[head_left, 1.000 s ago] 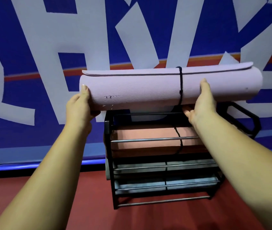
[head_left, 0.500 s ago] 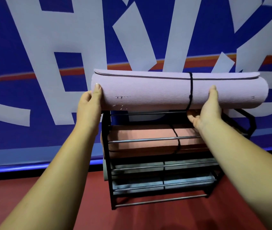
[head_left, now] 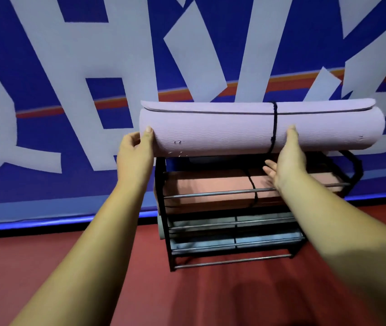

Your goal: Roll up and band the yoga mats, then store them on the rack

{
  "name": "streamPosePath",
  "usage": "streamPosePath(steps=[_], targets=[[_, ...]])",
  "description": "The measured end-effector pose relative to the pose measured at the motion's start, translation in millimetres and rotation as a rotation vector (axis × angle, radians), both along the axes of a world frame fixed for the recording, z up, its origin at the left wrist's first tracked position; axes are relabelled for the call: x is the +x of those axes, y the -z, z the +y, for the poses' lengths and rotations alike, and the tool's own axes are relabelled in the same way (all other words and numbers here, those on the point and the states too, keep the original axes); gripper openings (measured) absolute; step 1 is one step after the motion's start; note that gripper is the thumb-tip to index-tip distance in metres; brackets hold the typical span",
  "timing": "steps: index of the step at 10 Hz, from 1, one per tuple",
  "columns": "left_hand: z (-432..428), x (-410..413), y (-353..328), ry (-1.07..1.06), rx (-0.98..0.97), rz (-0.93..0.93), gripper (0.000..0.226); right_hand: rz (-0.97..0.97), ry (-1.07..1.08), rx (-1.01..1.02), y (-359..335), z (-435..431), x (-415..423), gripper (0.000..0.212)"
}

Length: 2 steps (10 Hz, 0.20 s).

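A rolled lilac yoga mat with a black band round it lies level along the top of the black metal rack. My left hand grips its left end, thumb on the front face. My right hand is just right of the band, with the thumb up against the mat and the fingers straight underneath it. A banded pink mat fills the shelf below. Grey-blue mats lie on the lower shelves. The rack's top shelf is hidden by the lilac mat.
The rack stands on a red floor, close against a blue wall banner with large pale letters. The lilac mat overhangs the rack on both sides. A bare rail runs along the rack's bottom front.
The lilac mat has shifted right and come down onto the rack's top. My right hand's fingers have straightened out under it. My left hand keeps its hold on the end.
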<state>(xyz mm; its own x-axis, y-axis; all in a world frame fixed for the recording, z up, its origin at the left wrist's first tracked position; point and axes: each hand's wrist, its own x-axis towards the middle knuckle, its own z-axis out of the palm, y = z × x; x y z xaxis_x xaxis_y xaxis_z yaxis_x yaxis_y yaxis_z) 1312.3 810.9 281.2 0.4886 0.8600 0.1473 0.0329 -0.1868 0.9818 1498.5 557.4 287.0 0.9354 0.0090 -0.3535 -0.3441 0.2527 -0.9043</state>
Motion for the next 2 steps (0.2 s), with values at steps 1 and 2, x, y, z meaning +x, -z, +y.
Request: streamPosePath(steps=[1,2], targets=[[-3.3,-8.5,-35.9,-0.015,-0.092,0.139,0.055,0.148,-0.161,-0.032,-31.7,3.7,-13.5,0.095],[-4.5,-7.9,-78.8,-0.009,-0.086,0.306,0.056,0.316,-0.354,-0.154,-82.4,6.5,-22.8,0.085]])
